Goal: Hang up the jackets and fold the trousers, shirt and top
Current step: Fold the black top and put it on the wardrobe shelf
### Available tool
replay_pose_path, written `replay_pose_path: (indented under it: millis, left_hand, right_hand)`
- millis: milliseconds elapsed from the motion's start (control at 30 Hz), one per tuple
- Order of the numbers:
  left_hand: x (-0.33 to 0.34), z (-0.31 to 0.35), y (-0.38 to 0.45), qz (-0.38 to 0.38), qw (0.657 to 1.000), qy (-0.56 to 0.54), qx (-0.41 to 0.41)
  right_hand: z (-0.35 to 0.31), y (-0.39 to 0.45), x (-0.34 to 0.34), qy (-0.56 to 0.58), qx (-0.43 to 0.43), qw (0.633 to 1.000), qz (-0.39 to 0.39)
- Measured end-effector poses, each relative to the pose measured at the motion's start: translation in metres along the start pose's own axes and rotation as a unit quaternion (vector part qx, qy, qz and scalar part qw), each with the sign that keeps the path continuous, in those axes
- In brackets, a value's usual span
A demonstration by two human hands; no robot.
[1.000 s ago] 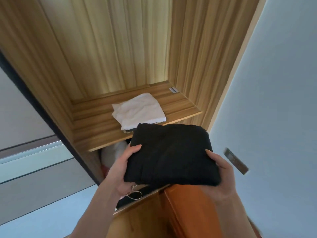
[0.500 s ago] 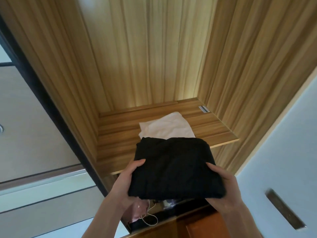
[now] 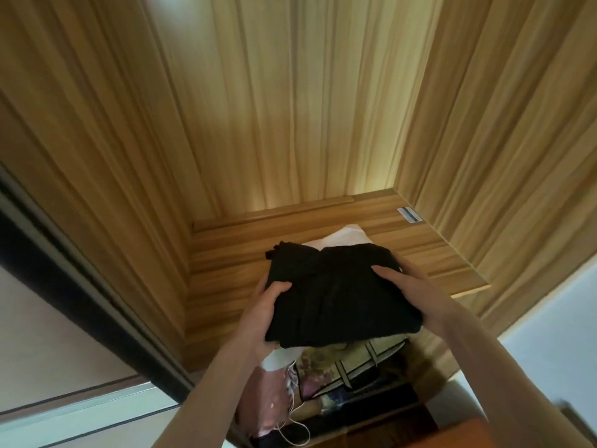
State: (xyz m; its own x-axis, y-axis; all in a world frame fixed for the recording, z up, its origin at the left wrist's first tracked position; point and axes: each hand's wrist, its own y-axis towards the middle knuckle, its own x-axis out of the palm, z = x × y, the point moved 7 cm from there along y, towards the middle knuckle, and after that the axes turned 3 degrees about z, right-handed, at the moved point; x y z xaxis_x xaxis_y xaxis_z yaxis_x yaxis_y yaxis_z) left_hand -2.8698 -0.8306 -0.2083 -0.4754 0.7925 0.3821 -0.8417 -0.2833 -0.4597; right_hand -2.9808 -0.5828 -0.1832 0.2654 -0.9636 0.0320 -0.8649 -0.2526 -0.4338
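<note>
Folded black garment [image 3: 336,295] over the front of the wooden shelf [image 3: 232,253], covering most of a folded white garment [image 3: 349,236]. Gripped at its edges by left hand [image 3: 263,315] and right hand [image 3: 403,286].

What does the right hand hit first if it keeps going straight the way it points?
Likely the folded white garment on the wooden shelf: the right hand, gripping the black folded garment, points toward it. Depth is unclear.
</note>
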Motion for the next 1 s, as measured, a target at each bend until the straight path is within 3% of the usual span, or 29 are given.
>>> replay_pose_path:
  millis: [200, 400, 500, 600, 667, 700, 767, 800, 867, 1000]
  left_hand:
    - [0.017, 0.013, 0.039, 0.021, 0.998, -0.016, 0.052]
    - [0.026, -0.004, 0.075, 0.055, 0.994, -0.004, 0.092]
    - [0.022, -0.022, 0.089, 0.082, 0.991, 0.033, 0.096]
    - [0.016, -0.024, 0.094, 0.107, 0.975, 0.123, 0.149]
    - [0.01, -0.015, 0.091, 0.154, 0.941, 0.216, 0.212]
    - [0.008, -0.007, 0.087, 0.196, 0.905, 0.282, 0.252]
    - [0.016, 0.011, 0.073, 0.27, 0.793, 0.42, 0.349]
    - [0.029, 0.016, 0.066, 0.267, 0.742, 0.468, 0.4]
    - [0.06, 0.011, 0.064, 0.205, 0.684, 0.539, 0.447]
    - [0.071, -0.025, 0.098, 0.15, 0.629, 0.681, 0.344]
  right_hand:
    - [-0.031, 0.057, -0.003, -0.016, -0.038, 0.998, -0.04]
    - [-0.025, 0.104, -0.017, -0.032, -0.078, 0.996, -0.033]
    - [-0.008, 0.126, -0.024, -0.076, -0.07, 0.994, -0.034]
    - [0.008, 0.14, -0.031, -0.14, -0.073, 0.987, -0.023]
    - [0.013, 0.144, -0.035, -0.215, -0.115, 0.97, 0.005]
    - [0.012, 0.143, -0.038, -0.275, -0.146, 0.949, 0.041]
    - [0.002, 0.132, -0.04, -0.403, -0.235, 0.873, 0.145]
    - [-0.004, 0.124, -0.034, -0.439, -0.297, 0.83, 0.172]
    - [-0.009, 0.113, -0.014, -0.464, -0.386, 0.785, 0.138]
    - [0.017, 0.126, 0.011, -0.56, -0.344, 0.753, 0.03]
